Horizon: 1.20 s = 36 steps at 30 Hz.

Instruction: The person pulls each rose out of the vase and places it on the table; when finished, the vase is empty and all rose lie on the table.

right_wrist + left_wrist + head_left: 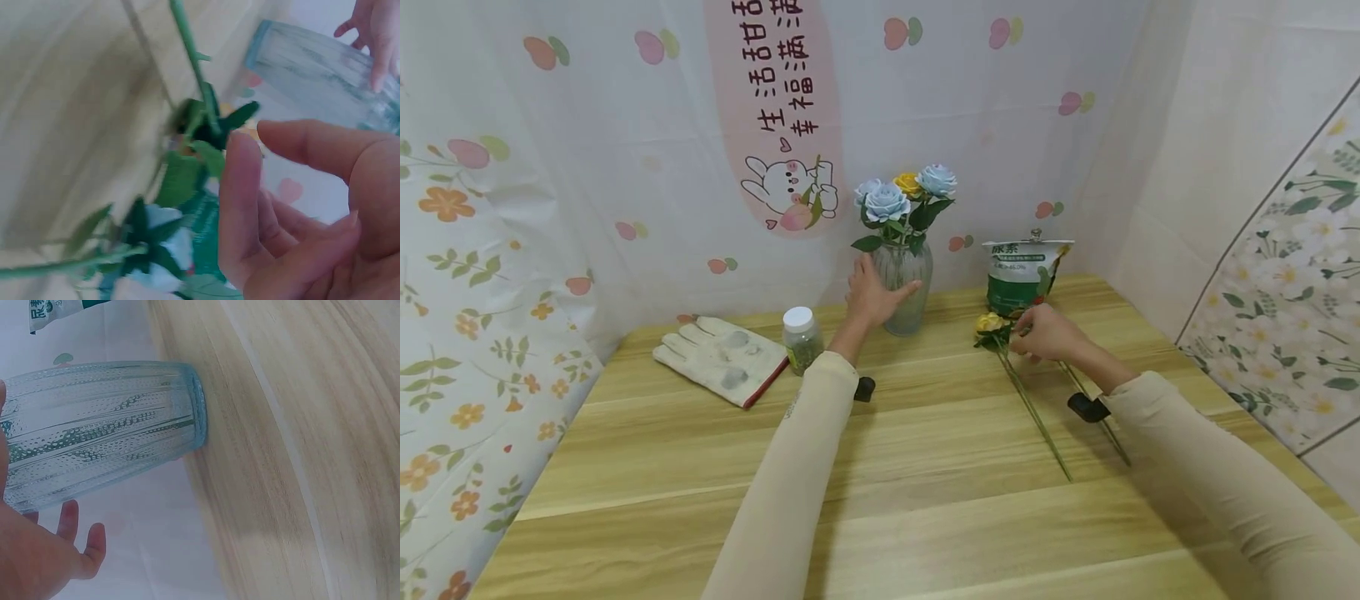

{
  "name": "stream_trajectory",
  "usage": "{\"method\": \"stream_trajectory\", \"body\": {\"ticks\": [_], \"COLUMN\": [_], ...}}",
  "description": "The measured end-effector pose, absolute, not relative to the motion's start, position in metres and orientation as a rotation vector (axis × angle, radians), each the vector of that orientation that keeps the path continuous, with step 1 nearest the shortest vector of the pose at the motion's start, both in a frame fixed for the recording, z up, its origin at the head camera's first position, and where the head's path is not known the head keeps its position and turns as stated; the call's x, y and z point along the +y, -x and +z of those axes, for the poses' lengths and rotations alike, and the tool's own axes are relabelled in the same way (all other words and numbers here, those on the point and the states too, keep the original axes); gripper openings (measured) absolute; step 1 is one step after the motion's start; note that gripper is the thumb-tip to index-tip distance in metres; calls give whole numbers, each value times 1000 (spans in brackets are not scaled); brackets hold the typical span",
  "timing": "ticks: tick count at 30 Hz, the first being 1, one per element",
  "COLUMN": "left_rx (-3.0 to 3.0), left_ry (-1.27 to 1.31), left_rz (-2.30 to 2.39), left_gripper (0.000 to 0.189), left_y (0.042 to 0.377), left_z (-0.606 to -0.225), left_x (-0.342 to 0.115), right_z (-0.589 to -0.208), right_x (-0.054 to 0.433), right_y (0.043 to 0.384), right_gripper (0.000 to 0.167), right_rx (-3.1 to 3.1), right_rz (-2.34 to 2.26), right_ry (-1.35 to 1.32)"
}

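A clear ribbed glass vase [912, 287] stands near the back wall with several light blue roses [887, 202] and a yellow rose [908, 184] in it. My left hand [871, 293] is at the vase's left side, its thumb and fingers spread around the upper part of the glass. On the right, my right hand [1051, 335] hovers beside a yellow rose [990, 323] lying on the table. Its fingers bend loosely, and a gap shows between thumb and index fingertip in the right wrist view. Beneath that hand runs a second green stem [1078, 379]; its flower is hidden in the head view.
Behind my right hand stands a white and green bag [1018, 287], folded and clipped on top. A white-lidded jar [802, 340] and a cream work glove [722, 354] with a red cuff edge are left of the vase. Printed cloth hangs around the wooden table [925, 500].
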State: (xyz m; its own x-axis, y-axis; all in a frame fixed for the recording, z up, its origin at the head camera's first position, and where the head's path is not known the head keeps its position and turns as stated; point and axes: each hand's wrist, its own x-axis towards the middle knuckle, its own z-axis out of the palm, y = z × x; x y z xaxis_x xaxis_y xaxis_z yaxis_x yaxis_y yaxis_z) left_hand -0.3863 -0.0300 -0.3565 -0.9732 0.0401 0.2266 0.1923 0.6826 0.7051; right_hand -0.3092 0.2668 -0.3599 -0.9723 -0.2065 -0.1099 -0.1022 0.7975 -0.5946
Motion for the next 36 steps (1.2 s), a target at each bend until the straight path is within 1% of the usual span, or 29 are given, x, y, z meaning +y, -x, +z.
{"method": "stream_trajectory", "body": {"ticks": [4, 9, 16, 29, 36], "left_rx": [-2708, -2664, -2585, -2604, -2572], "left_ry": [190, 220, 200, 212, 199], "left_rz": [-1155, -1195, -1316, -1341, -1477], "left_gripper": [112, 111, 111, 113, 109], "left_y": [386, 386, 383, 385, 387], "left_z": [-356, -356, -358, -355, -356], "left_x": [-29, -28, -30, -31, -29], "right_z": [-345, -332, -324, -309, -301], "right_x": [261, 255, 239, 213, 191], "right_y": [304, 306, 313, 325, 326], "right_gripper": [43, 42, 35, 27, 21], "right_rx": [2891, 2904, 2916, 2990, 3083], "right_rz": [-853, -909, -988, -1088, -1153], "right_ry": [207, 249, 296, 395, 452]}}
